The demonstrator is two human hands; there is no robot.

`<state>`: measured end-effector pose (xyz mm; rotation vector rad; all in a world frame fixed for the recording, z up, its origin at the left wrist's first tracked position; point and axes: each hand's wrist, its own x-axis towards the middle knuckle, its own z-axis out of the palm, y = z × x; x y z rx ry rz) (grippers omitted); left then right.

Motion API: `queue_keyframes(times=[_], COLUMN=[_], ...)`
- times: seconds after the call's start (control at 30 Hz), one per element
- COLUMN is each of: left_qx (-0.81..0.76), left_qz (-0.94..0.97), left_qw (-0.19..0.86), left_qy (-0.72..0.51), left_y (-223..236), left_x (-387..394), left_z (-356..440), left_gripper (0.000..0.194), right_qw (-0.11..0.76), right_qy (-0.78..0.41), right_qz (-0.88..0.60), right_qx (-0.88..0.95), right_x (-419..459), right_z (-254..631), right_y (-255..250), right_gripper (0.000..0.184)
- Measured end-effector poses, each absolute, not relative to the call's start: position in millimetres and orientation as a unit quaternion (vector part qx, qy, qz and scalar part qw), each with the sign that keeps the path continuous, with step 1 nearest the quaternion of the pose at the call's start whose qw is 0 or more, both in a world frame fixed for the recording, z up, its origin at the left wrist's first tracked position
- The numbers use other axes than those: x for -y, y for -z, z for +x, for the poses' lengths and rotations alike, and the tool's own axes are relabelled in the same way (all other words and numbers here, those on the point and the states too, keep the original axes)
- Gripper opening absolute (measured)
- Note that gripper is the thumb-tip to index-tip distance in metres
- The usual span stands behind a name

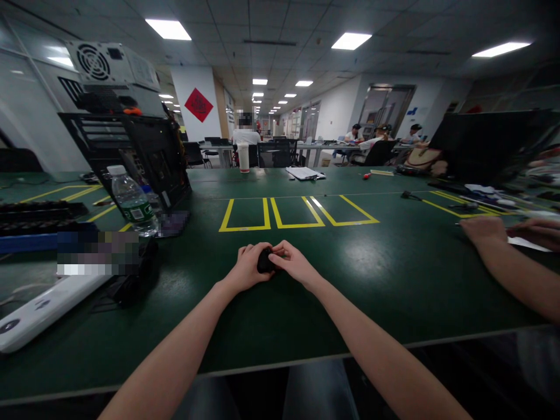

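A small black rounded object (265,261), shaped much like a computer mouse, is between my two hands just above or on the green table (280,315). My left hand (248,268) wraps round its left side, with the thumb at the near edge. From the right, the thumb and fingers of my right hand (294,263) close on its other side. Much of the object is hidden by fingers, so its details cannot be made out. Beyond my hands, three yellow tape outlines (245,228) are marked on the tabletop.
On the left stand a plastic water bottle (133,201), an open black computer case (153,157) and a long white device (52,309). A co-worker's hand (483,230) rests at the right. Farther back are a clipboard (305,173) and a white cup (244,157).
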<state>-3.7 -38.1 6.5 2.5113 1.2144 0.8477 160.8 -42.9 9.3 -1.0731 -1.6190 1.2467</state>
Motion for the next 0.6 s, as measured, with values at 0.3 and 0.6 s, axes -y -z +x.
queue_keyframes(times=[0.3, 0.6], left_qx=[-0.415, -0.418], left_qz=[0.854, 0.854], left_qw=[0.095, 0.098], left_qy=[-0.299, -0.294], left_y=[-2, -3], left_x=[35, 36], left_z=[-3, -4], left_gripper=[0.057, 0.055], right_qw=[0.392, 0.39], right_qy=[-0.541, -0.55], right_qz=[-0.431, -0.393], right_qx=[0.606, 0.625], right_x=[39, 49], right_z=[159, 164], right_y=[-6, -16], right_gripper=[0.029, 0.03])
